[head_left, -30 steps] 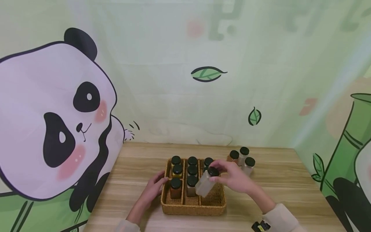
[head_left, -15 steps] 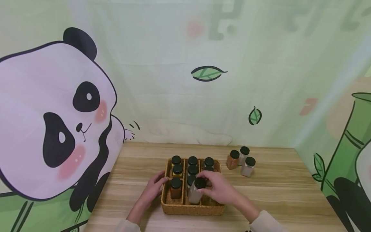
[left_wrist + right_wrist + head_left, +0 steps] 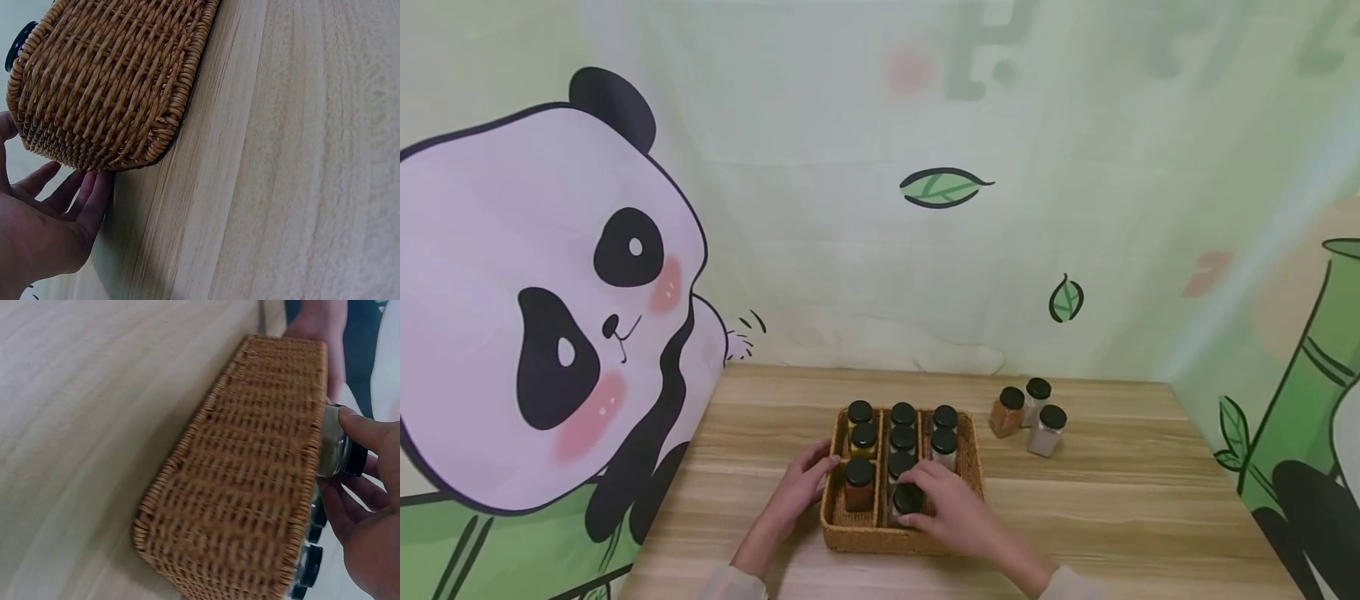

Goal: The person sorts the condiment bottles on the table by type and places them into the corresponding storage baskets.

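In the head view my right hand (image 3: 955,510) grips a clear glass spice jar (image 3: 907,500) by its black lid. The jar stands at the front of the middle column of a brown wicker basket (image 3: 901,542). From the right wrist view, thumb and fingers pinch the lid (image 3: 357,459), and the jar's lower part is hidden behind the wall. My left hand (image 3: 797,490) holds the basket's left side, thumb at the rim. Below, its fingers (image 3: 94,200) touch the wicker wall (image 3: 112,81). Beside the held jar, a reddish-brown jar (image 3: 860,487) occupies the left front compartment.
Several other black-lidded jars, such as the yellow one (image 3: 863,443), fill the back of the basket. On the wooden table (image 3: 1112,500) at the back right stand an orange-brown jar (image 3: 1006,417) and two pale jars (image 3: 1047,435). A panda-print cloth (image 3: 850,250) hangs behind.
My right hand has carried the jar left and down from above the right compartment into the front of the middle column. The jar went from tilted to upright. My left hand stays put.
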The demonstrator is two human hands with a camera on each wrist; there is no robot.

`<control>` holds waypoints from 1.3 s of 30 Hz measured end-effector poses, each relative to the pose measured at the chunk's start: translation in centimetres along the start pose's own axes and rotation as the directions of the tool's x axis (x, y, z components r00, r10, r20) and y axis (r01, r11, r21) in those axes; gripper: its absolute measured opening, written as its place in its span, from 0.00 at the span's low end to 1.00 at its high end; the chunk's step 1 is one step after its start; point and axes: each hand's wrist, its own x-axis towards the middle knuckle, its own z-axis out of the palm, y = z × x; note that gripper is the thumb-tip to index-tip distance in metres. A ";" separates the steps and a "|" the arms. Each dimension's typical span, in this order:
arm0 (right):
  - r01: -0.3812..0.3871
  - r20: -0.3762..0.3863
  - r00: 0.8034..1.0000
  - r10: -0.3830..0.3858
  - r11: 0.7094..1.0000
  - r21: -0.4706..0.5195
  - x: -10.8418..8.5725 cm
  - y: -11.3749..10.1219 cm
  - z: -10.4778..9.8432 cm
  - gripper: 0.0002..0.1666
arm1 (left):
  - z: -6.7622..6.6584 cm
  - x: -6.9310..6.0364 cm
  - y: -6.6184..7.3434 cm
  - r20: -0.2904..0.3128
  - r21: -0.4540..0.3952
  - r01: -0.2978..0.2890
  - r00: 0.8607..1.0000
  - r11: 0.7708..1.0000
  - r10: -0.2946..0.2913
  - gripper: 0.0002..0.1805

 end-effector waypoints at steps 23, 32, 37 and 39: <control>-0.011 -0.319 0.944 -0.084 0.959 -0.284 -2.3 8.1 -10.4 0.18 | 0.1 0.2 0.0 0.004 0.003 -0.001 1.000 1.000 0.001 0.34; -0.213 -0.372 0.920 0.123 0.954 -0.212 -4.0 12.7 -14.2 0.18 | -0.1 0.2 0.0 0.002 -0.001 -0.008 1.000 1.000 0.008 0.34; -0.287 -0.379 0.904 0.200 0.939 -0.191 -4.8 14.4 -14.4 0.23 | 0.0 0.2 -0.1 0.011 -0.008 -0.012 1.000 1.000 0.012 0.35; -0.309 -0.378 0.899 0.224 0.933 -0.183 -5.1 15.0 -14.3 0.25 | 0.0 0.2 -0.1 0.012 -0.011 -0.014 1.000 1.000 0.014 0.34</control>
